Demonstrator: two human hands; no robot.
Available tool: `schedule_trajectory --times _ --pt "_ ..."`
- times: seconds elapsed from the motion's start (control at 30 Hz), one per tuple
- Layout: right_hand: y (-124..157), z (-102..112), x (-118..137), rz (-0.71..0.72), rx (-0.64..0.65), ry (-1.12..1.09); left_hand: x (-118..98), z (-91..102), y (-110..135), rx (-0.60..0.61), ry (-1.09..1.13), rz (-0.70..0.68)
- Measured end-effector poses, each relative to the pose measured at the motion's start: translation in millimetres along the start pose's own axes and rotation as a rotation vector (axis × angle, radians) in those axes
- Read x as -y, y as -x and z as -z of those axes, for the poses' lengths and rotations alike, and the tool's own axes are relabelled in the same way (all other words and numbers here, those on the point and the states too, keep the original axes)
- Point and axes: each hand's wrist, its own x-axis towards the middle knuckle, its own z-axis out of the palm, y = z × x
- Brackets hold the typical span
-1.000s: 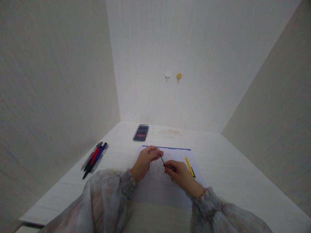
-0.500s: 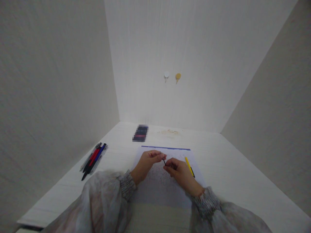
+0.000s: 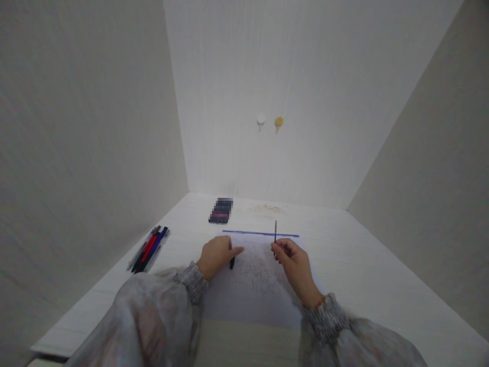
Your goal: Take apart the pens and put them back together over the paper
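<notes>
My right hand pinches a thin pen refill between thumb and fingertips. The refill stands nearly upright, dark low down and paler above. To its left, my left hand is curled with the thumb stretched out to the right. A black pen-like piece sticks out below its fingers; the rest of it is hidden in the hand. Both hands are over a white sheet of paper with a blue strip along its far edge and many small marks on it.
Several pens, red, blue, black and clear, lie together at the left. A dark phone-like slab, partly pixelated, lies beyond the paper. White hook and yellow hook are on the back wall. Panels enclose the white table.
My hands have moved apart, and the refill has gone from between them into my right hand alone, now upright. A black piece shows under my left hand. The yellow pen is out of sight.
</notes>
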Motion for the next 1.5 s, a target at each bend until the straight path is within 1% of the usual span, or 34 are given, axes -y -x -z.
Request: schedule_trajectory --times 0.1,0.2,0.23,0.3,0.37,0.4,0.47,0.53,0.63,0.73,0.8,0.9,1.2,1.5 --pt "-1.1 2.2 1.6 -0.001 -0.022 0.026 0.5 -5.0 4.4 0.066 -0.071 -0.031" --pt "-1.8 2.3 0.5 0.003 -0.004 0.052 -1.5 -6.5 4.2 0.086 -0.029 -0.049" --pt "-1.9 2.0 -0.3 0.007 0.006 0.058 -2.7 -6.7 3.3 0.070 0.003 -0.053" --pt "-2.0 1.1 -1.9 0.014 0.024 0.066 -5.9 -7.4 0.8 -0.006 0.120 -0.067" --pt "-1.7 -0.1 -3.4 0.018 0.047 0.081 -10.3 -8.8 -1.4 -0.053 0.351 -0.073" --pt "-1.4 -0.9 -4.1 0.020 0.064 0.094 -12.9 -9.5 -2.0 -0.042 0.507 -0.068" --pt "-0.8 -3.0 -5.5 0.024 0.115 0.141 -18.3 -10.6 -1.9 0.024 0.839 -0.049" --pt "-0.1 -5.6 -7.0 0.029 0.188 0.186 -23.6 -10.4 0.0 0.071 1.120 -0.018" --pt "1.1 -9.5 -9.6 0.040 0.291 0.215 -31.1 -7.5 4.2 0.113 1.401 0.049" --pt "2.1 -11.5 -11.4 0.059 0.329 0.236 -36.8 -3.7 8.0 0.174 1.558 0.082" --pt "2.5 -11.8 -11.7 0.064 0.337 0.249 -39.0 -2.1 9.9 0.203 1.589 0.073" --pt "2.6 -11.6 -11.0 0.072 0.344 0.247 -40.0 -0.9 11.7 0.222 1.548 0.057" --pt "2.7 -11.7 -9.2 0.056 0.372 0.220 -38.6 0.1 10.2 0.122 1.483 0.077" --pt "3.4 -11.7 -5.0 0.071 0.371 0.246 -41.0 2.1 13.2 0.178 1.409 0.022"
